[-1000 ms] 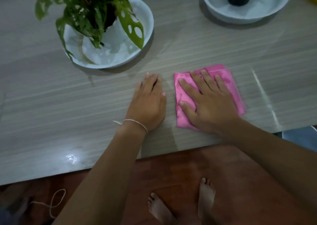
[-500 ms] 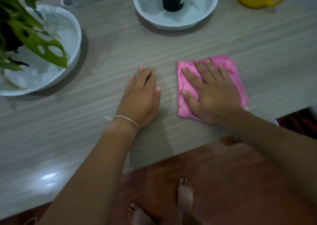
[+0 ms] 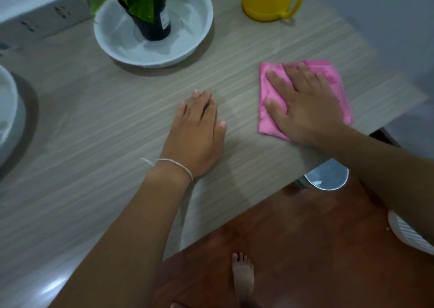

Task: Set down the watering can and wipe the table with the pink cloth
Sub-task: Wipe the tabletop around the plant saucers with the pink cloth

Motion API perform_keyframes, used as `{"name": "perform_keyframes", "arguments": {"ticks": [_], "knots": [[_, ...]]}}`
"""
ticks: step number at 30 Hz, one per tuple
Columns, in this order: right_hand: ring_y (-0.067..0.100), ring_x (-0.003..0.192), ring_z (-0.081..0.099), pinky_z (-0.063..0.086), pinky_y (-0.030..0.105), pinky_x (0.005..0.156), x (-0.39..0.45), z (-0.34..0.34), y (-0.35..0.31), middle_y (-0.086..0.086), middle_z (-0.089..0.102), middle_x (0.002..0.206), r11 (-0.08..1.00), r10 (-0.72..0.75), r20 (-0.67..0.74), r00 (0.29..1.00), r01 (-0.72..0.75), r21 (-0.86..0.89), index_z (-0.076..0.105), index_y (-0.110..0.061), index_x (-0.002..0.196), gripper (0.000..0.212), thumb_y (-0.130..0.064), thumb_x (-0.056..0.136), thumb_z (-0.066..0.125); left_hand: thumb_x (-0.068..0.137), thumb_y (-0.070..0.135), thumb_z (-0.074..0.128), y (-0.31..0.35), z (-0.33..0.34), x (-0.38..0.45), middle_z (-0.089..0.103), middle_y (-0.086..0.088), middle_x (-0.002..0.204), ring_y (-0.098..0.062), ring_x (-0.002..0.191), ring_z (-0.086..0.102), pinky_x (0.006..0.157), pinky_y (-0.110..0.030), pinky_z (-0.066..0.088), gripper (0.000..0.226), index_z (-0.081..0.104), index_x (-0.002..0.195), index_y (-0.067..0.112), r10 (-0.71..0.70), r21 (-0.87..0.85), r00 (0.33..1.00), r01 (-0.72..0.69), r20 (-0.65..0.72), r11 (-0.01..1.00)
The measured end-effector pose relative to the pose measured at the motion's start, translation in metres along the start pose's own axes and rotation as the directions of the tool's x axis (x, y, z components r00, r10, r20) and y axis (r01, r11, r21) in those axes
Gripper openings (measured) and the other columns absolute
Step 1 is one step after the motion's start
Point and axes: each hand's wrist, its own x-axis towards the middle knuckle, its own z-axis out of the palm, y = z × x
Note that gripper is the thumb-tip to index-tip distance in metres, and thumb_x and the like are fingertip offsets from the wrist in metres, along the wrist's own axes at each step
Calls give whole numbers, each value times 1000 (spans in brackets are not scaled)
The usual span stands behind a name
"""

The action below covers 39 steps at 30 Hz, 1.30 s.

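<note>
I see the table [image 3: 94, 124] filling the left and middle of the frame, its near edge running diagonally from lower left to the right. At upper centre a dish [image 3: 199, 25] sits on it, with a potted plant [image 3: 145, 9] standing in the dish. To the dish's right, at the top edge, stands the watering can [image 3: 265, 0]. A power strip [image 3: 40, 14] lies in the upper left. Another dish [image 3: 7, 110] is cut off at the left edge. My right hand [image 3: 305, 105] lies flat on the cloth [image 3: 272, 91] at centre right, near the table's edge. My left hand [image 3: 195, 131] rests flat on the table at centre, left of the cloth and apart from it. The floor [image 3: 305, 249] fills the lower right, with a foot [image 3: 243, 274] on it.
</note>
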Motion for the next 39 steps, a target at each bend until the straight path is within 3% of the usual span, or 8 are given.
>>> {"name": "perform_keyframes", "arguments": {"ticks": [8,19,27,39], "knots": [[44,153,29,20,59,125,12,-13,78,20,31,167,998,43,16,999,-42,-54,28,-24,164,73,-65,105,14,102,44,22,13,13,2,23,-8,164,-22,154,11,124,-50,10,64,32,153,8,-1,63,1000,1,0,998],[40,160,13,9,61,128,3,-20,64,16,18,173,998,54,98,994,-52,-31,15,-33,166,77,-71,99,12,103,43,27,13,15,-1,28,-8,162,-22,153,16,124,-47,12,59,38,149,8,-22,24,998,24,-61,999],[38,160,11,9,63,127,-7,-15,18,15,14,174,999,-16,126,992,21,-45,6,-37,166,78,-74,98,8,104,40,27,-3,-1,-13,21,-4,165,-19,154,6,126,-44,3,59,30,154,9,-103,-213,993,88,-63,973],[37,161,7,6,61,128,13,-3,-118,14,10,175,970,-234,196,952,244,-24,2,-38,166,80,-75,96,6,100,43,26,-110,-31,-111,23,-8,164,-25,154,10,124,-45,7,64,31,154,9,-281,-85,956,274,-84,958]]}}
